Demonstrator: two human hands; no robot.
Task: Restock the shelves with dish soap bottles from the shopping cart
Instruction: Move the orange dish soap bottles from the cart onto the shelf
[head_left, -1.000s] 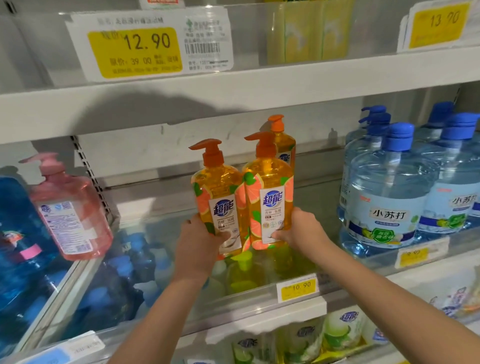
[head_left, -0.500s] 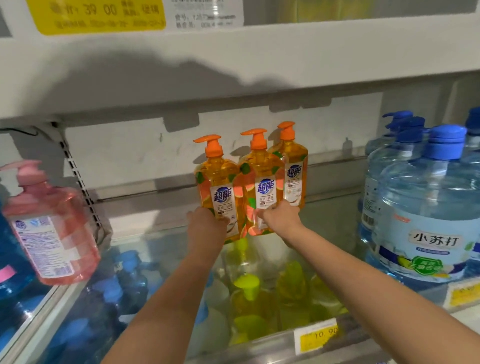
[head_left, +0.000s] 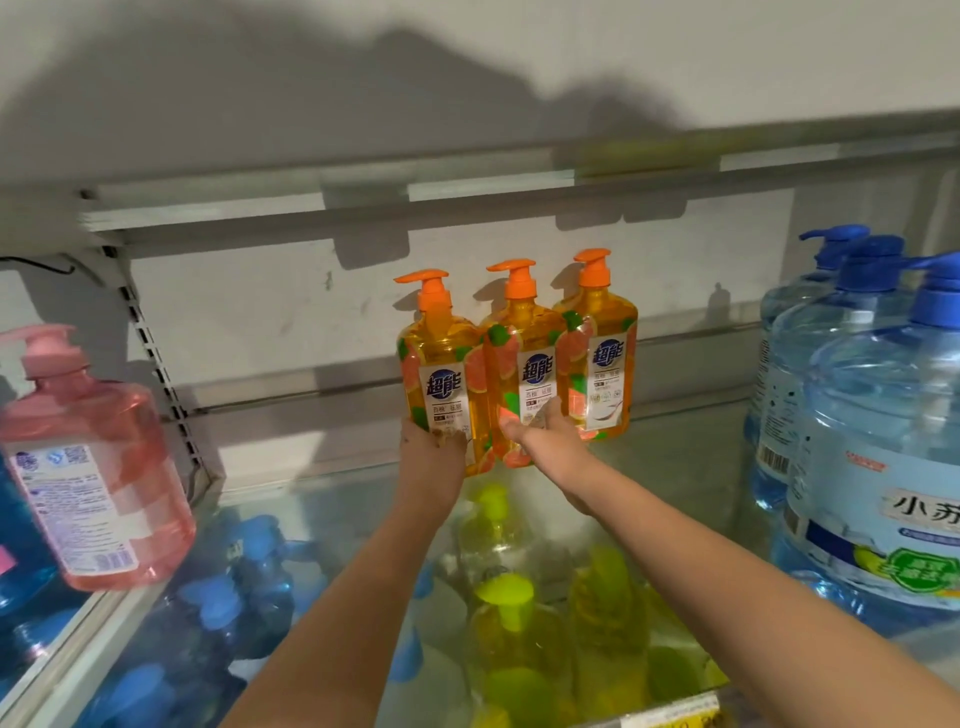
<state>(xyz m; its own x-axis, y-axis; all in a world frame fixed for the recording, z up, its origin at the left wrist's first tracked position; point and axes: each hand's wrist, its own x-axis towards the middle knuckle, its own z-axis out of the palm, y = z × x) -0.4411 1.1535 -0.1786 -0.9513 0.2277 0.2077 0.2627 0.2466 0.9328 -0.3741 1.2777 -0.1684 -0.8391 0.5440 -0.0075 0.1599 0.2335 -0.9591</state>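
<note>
Three orange dish soap bottles with orange pumps stand side by side at the back of a glass shelf (head_left: 691, 467). My left hand (head_left: 432, 449) grips the base of the left bottle (head_left: 441, 358). My right hand (head_left: 543, 434) holds the lower part of the middle bottle (head_left: 524, 358). The right bottle (head_left: 605, 343) stands against the back wall, touching the middle one. No shopping cart is in view.
A large pink pump bottle (head_left: 88, 467) stands on the left. Big blue-capped clear jugs (head_left: 883, 441) crowd the right side. Through the glass, yellow-green pump bottles (head_left: 509, 613) and blue ones (head_left: 208, 623) show on the shelf below. The shelf above hangs low overhead.
Both hands have pushed the two held bottles further back on the shelf, in line with the third bottle. The view has moved closer and lower.
</note>
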